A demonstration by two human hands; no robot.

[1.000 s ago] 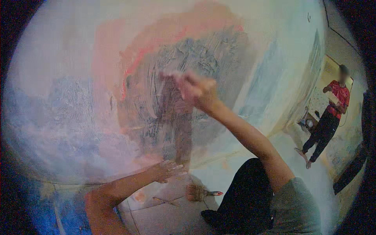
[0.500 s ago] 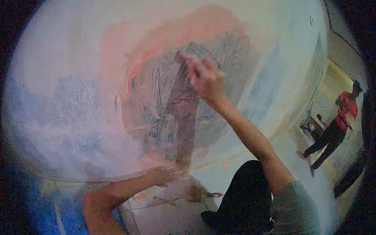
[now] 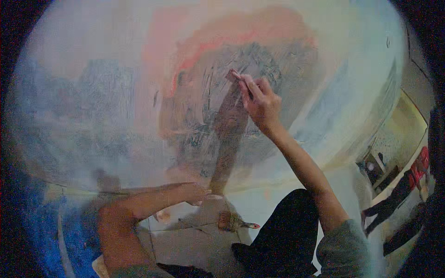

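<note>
My right hand [image 3: 262, 99] pinches a small, dark reddish flat piece [image 3: 232, 75] against the grey, streaky patch of a large painted wall [image 3: 79, 92], which has pink and pale blue areas around it. My arm casts a long shadow down the paint. Low at the wall's foot, my left hand [image 3: 194, 192] is open, fingers loosely bent and holding nothing visible. Just below it on the floor [image 3: 176, 245] lies a wide paintbrush [image 3: 228, 221] with a red-tipped handle.
A person in a red top [image 3: 417, 164] and dark trousers is at the far right, partly out of view, beside a yellowish panel [image 3: 401, 120] and some dark items [image 3: 373, 169]. Blue sheeting [image 3: 69, 231] covers the lower left. My dark-clad knee [image 3: 289, 222] is near the brush.
My right hand went up along the grey patch, then slightly down and rightward. The view has shifted. The person in red has moved toward the right rim, now partly hidden.
</note>
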